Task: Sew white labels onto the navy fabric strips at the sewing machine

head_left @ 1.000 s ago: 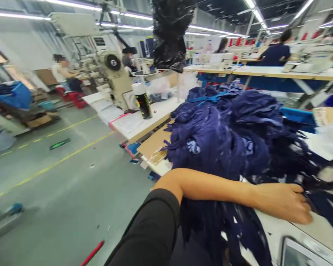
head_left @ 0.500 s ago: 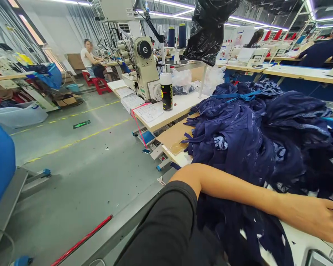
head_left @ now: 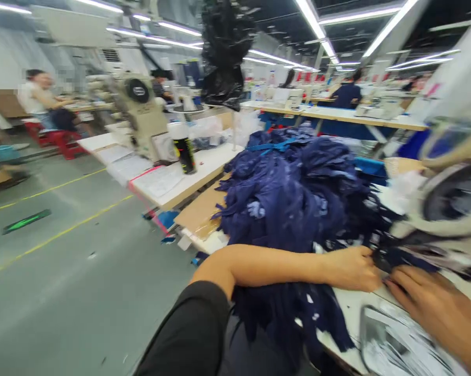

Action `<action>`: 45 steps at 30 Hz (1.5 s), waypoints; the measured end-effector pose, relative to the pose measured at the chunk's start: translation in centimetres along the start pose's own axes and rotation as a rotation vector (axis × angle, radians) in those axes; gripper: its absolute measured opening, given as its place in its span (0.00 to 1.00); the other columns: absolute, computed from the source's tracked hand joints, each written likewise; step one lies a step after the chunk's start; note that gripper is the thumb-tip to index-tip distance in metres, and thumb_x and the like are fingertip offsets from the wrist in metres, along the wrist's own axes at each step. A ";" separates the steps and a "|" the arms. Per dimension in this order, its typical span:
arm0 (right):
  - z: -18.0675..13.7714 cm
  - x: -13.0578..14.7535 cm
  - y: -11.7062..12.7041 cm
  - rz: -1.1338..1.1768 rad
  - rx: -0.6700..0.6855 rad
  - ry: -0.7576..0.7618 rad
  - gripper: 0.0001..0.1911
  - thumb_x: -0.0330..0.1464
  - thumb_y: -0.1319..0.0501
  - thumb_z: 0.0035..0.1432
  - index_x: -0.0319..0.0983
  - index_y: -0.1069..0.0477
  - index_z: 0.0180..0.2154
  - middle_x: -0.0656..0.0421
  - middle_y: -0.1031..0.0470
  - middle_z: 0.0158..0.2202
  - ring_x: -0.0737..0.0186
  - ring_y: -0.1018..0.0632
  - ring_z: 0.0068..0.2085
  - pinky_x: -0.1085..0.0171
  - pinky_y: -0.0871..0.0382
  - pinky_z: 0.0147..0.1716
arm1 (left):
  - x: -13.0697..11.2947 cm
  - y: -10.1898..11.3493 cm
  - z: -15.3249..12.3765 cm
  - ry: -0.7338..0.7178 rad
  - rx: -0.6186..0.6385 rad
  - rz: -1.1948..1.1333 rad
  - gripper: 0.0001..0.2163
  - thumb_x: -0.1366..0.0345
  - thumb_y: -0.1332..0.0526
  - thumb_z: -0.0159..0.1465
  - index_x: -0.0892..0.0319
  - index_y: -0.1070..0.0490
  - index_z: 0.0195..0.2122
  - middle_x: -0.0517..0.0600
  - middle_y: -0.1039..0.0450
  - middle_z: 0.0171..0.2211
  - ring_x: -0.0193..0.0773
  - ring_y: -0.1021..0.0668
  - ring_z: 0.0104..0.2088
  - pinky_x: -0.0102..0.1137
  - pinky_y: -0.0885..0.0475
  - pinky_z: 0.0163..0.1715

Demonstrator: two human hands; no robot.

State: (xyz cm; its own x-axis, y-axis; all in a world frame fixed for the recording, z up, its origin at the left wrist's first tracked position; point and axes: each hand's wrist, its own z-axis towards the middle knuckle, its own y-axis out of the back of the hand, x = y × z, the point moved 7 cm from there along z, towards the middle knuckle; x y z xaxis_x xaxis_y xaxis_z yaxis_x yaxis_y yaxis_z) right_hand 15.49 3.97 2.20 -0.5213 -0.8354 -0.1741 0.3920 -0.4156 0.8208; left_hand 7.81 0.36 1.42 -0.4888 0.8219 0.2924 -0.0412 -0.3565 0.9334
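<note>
My left hand (head_left: 355, 267) is closed at the edge of some dark navy fabric (head_left: 403, 257) by the sewing machine, its arm stretched across a big heap of navy fabric strips (head_left: 290, 203). My right hand (head_left: 427, 292) comes in from the right, close beside the left, with bent fingers pressed together at the same dark fabric. The fingertips of both hands are blurred, and what lies between them is partly hidden. Below the right hand sits a clear tray (head_left: 371, 339) with pale and metallic-looking items, too blurred to name.
A sewing machine (head_left: 455, 203) stands close on the right. Ahead left, another machine (head_left: 141, 115) and a black spray can (head_left: 185, 151) stand on a white table (head_left: 168, 194). A black plastic bag (head_left: 223, 57) hangs above. Other people sit farther back.
The view has swung right, bringing the right hand, the near sewing machine and the whole tray into sight. My left hand stays closed at the dark fabric.
</note>
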 end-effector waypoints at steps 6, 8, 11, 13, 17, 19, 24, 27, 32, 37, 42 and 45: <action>2.1 -0.6 -0.9 -0.124 0.316 -0.255 0.11 0.28 0.48 0.58 0.36 0.32 0.26 0.53 0.30 0.28 0.58 0.29 0.34 0.60 0.41 0.37 | 1.9 0.3 0.6 0.038 -0.077 0.110 0.08 0.74 0.45 0.59 0.65 0.30 0.24 0.52 0.29 0.22 0.37 0.28 0.25 0.33 0.42 0.27; 2.7 -1.7 -1.5 -0.099 0.379 -0.374 0.08 0.27 0.47 0.58 0.35 0.31 0.28 0.54 0.29 0.31 0.59 0.29 0.35 0.61 0.40 0.38 | 2.4 0.4 0.7 0.014 -0.136 0.168 0.07 0.75 0.44 0.57 0.64 0.31 0.23 0.51 0.30 0.20 0.37 0.29 0.23 0.33 0.42 0.26; 2.8 -2.1 -1.9 -0.058 0.421 -0.396 0.07 0.27 0.46 0.58 0.33 0.31 0.31 0.53 0.30 0.33 0.59 0.30 0.36 0.62 0.39 0.38 | 2.2 0.8 0.6 -0.056 -0.182 0.229 0.08 0.77 0.45 0.56 0.64 0.33 0.21 0.50 0.31 0.19 0.38 0.30 0.21 0.33 0.43 0.25; 2.7 -1.7 -1.8 -0.012 0.428 -0.329 0.07 0.26 0.47 0.58 0.33 0.31 0.32 0.54 0.31 0.34 0.60 0.31 0.35 0.63 0.38 0.37 | 2.0 1.0 0.5 -0.082 -0.199 0.248 0.08 0.77 0.45 0.55 0.63 0.34 0.20 0.50 0.32 0.19 0.38 0.30 0.21 0.33 0.43 0.24; 2.4 -1.7 -1.5 0.078 0.395 -0.300 0.07 0.24 0.48 0.58 0.32 0.32 0.32 0.54 0.31 0.34 0.61 0.31 0.34 0.64 0.37 0.37 | 2.1 1.3 0.4 -0.089 -0.246 0.263 0.09 0.78 0.47 0.55 0.63 0.35 0.20 0.49 0.33 0.19 0.38 0.31 0.20 0.33 0.42 0.24; 2.4 -2.1 -1.5 0.143 0.368 -0.374 0.06 0.24 0.47 0.57 0.32 0.32 0.31 0.55 0.31 0.33 0.62 0.31 0.34 0.64 0.37 0.37 | 2.2 1.4 0.3 -0.083 -0.285 0.268 0.10 0.78 0.48 0.57 0.63 0.35 0.21 0.49 0.33 0.19 0.37 0.32 0.20 0.33 0.41 0.25; 2.2 -3.0 -2.1 0.358 0.275 -0.583 0.07 0.23 0.44 0.53 0.35 0.35 0.24 0.59 0.32 0.30 0.66 0.31 0.32 0.66 0.39 0.35 | 2.6 2.0 0.0 -0.047 -0.369 0.272 0.12 0.77 0.52 0.60 0.62 0.35 0.23 0.47 0.35 0.19 0.35 0.32 0.20 0.32 0.41 0.25; 2.0 -3.4 -2.4 0.454 0.230 -0.662 0.10 0.22 0.44 0.52 0.36 0.38 0.21 0.61 0.34 0.28 0.68 0.32 0.30 0.69 0.41 0.31 | 2.6 2.1 0.0 -0.020 -0.374 0.290 0.12 0.77 0.52 0.61 0.63 0.35 0.24 0.47 0.35 0.19 0.35 0.32 0.20 0.32 0.41 0.25; 1.8 -3.9 -2.8 0.516 0.213 -0.742 0.11 0.23 0.44 0.51 0.36 0.39 0.19 0.62 0.35 0.26 0.69 0.33 0.28 0.69 0.43 0.30 | 2.5 1.8 0.5 -0.003 -0.352 0.309 0.11 0.77 0.52 0.60 0.64 0.34 0.25 0.47 0.35 0.18 0.35 0.32 0.20 0.32 0.41 0.24; 1.7 -4.0 -2.9 0.511 0.207 -0.750 0.10 0.23 0.44 0.51 0.36 0.38 0.19 0.62 0.35 0.26 0.69 0.33 0.28 0.69 0.43 0.29 | 2.4 1.5 1.1 -0.029 -0.315 0.295 0.11 0.78 0.52 0.59 0.64 0.33 0.24 0.48 0.35 0.18 0.35 0.32 0.19 0.32 0.41 0.24; 1.8 -3.8 -2.7 0.502 0.193 -0.720 0.11 0.24 0.44 0.51 0.36 0.38 0.19 0.62 0.34 0.27 0.68 0.33 0.29 0.68 0.43 0.30 | 2.3 1.4 1.3 -0.044 -0.302 0.283 0.11 0.79 0.52 0.58 0.65 0.33 0.24 0.49 0.34 0.18 0.36 0.32 0.20 0.32 0.41 0.24; 1.6 -3.9 -2.5 0.519 0.183 -0.706 0.10 0.25 0.43 0.53 0.36 0.37 0.20 0.61 0.34 0.27 0.68 0.33 0.29 0.68 0.42 0.30 | 2.2 1.3 1.3 -0.036 -0.289 0.284 0.11 0.79 0.52 0.58 0.65 0.33 0.24 0.49 0.34 0.18 0.36 0.32 0.19 0.33 0.42 0.24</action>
State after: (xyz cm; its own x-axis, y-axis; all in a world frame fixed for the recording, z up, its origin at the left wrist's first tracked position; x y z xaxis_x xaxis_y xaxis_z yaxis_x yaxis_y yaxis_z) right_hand 15.38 8.85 1.71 -0.6808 -0.4609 0.5693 0.6130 0.0670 0.7872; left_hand 7.76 2.30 3.51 -0.4850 0.6864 0.5418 -0.1546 -0.6771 0.7195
